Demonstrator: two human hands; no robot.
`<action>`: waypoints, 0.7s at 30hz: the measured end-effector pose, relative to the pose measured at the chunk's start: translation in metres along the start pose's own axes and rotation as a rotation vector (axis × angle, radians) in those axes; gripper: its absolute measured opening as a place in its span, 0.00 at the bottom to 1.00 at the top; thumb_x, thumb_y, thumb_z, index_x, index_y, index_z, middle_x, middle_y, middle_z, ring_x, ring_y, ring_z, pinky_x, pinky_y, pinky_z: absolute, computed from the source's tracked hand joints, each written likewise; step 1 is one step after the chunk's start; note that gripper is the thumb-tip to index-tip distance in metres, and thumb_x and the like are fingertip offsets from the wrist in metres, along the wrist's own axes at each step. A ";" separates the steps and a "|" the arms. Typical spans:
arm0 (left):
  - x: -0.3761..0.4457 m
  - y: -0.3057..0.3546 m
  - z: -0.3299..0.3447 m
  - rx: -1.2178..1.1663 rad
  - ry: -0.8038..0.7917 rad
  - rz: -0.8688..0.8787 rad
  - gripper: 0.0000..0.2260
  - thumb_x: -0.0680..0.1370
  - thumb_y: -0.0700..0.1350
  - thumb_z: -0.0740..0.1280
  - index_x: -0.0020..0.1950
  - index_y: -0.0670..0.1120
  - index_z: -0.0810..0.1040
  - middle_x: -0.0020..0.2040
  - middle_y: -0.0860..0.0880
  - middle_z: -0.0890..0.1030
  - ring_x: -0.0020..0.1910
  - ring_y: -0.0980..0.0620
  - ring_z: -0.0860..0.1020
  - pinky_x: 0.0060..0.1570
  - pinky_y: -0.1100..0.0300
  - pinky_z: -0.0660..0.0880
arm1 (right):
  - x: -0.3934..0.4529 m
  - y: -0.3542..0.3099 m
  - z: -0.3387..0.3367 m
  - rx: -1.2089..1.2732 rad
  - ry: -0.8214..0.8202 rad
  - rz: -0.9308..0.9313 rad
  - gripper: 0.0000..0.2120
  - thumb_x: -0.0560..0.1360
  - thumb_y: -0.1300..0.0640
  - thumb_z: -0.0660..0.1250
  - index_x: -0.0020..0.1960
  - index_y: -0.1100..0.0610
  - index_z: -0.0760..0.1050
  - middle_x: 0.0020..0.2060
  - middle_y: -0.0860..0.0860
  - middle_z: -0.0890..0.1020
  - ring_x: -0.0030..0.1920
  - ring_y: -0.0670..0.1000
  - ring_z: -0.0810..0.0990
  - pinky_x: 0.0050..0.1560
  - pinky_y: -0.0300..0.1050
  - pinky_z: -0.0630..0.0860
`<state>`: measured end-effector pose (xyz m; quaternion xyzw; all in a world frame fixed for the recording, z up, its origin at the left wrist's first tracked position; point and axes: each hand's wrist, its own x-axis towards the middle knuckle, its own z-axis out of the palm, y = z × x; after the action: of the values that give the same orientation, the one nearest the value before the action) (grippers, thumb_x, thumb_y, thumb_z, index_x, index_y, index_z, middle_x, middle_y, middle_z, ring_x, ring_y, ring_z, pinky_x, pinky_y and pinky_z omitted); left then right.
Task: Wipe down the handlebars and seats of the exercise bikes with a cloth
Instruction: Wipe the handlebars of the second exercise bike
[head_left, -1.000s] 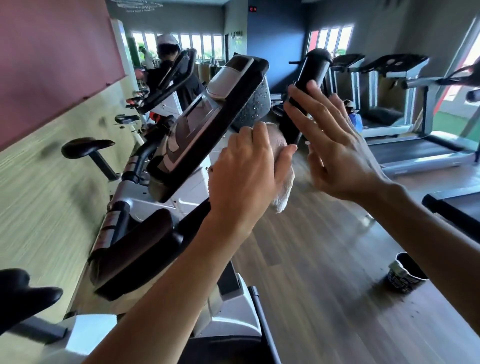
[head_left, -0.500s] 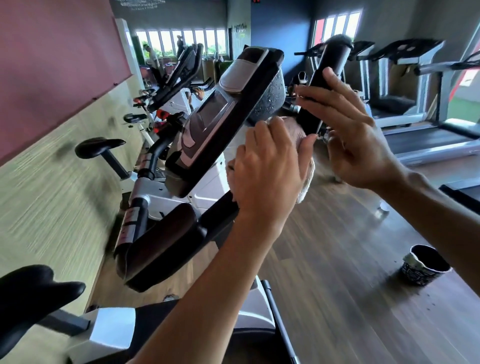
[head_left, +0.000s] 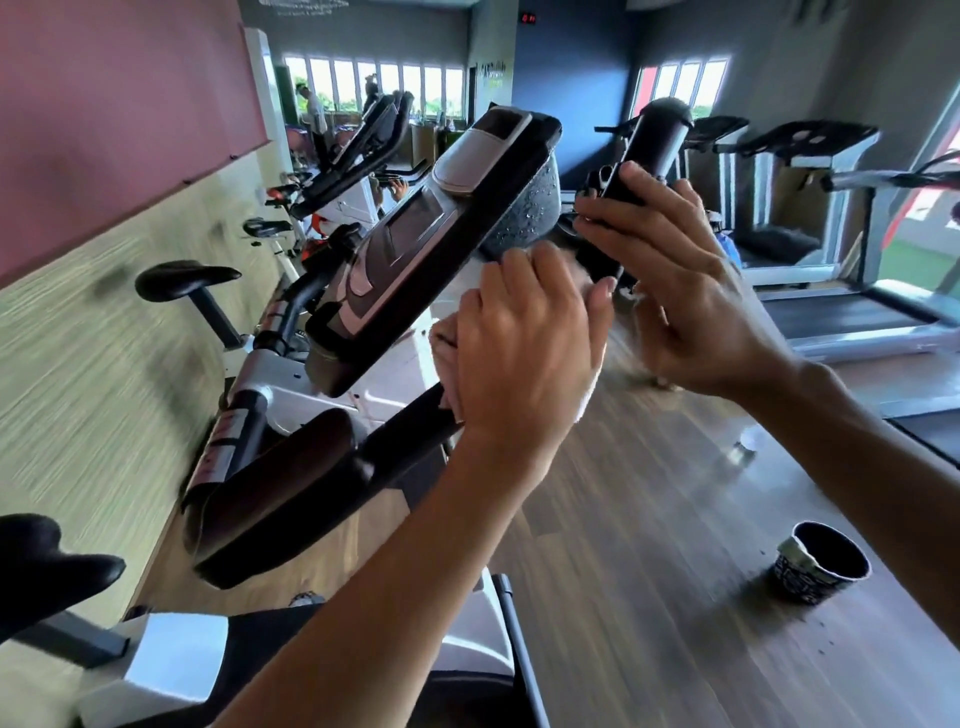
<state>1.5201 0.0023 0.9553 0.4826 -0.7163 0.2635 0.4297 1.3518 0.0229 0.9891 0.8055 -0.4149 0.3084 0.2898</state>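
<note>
A dark cup (head_left: 821, 570) (contents hidden) stands on the wooden floor (head_left: 649, 545).

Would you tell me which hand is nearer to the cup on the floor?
Right. The right hand holds the handlebar grip above the cup; the left hand is further left.

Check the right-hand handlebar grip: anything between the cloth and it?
Nothing visible. The left hand holds the cloth at the base of the grip; the right hand grips the handle, covering its middle.
</note>
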 end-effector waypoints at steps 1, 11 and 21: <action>0.001 0.003 0.002 -0.001 0.010 0.005 0.23 0.85 0.58 0.55 0.56 0.40 0.77 0.46 0.43 0.79 0.43 0.45 0.78 0.41 0.51 0.73 | 0.001 0.002 -0.001 -0.009 0.005 -0.013 0.29 0.73 0.72 0.55 0.73 0.65 0.72 0.73 0.56 0.73 0.80 0.61 0.60 0.76 0.69 0.58; -0.057 -0.050 -0.018 0.080 -0.011 0.008 0.23 0.85 0.58 0.56 0.61 0.39 0.76 0.49 0.41 0.77 0.47 0.43 0.76 0.46 0.49 0.72 | -0.003 -0.001 0.003 0.042 -0.017 -0.018 0.35 0.68 0.78 0.59 0.75 0.67 0.68 0.75 0.60 0.70 0.81 0.64 0.55 0.76 0.69 0.58; -0.016 -0.019 -0.003 0.017 0.041 0.075 0.23 0.84 0.59 0.57 0.58 0.41 0.78 0.46 0.43 0.79 0.43 0.45 0.78 0.42 0.53 0.72 | 0.000 -0.009 0.011 0.080 0.057 0.010 0.24 0.76 0.73 0.53 0.71 0.70 0.71 0.71 0.62 0.73 0.80 0.67 0.57 0.76 0.68 0.60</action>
<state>1.5416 0.0042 0.9416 0.4535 -0.7227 0.2954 0.4298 1.3622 0.0193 0.9799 0.8052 -0.3976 0.3492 0.2675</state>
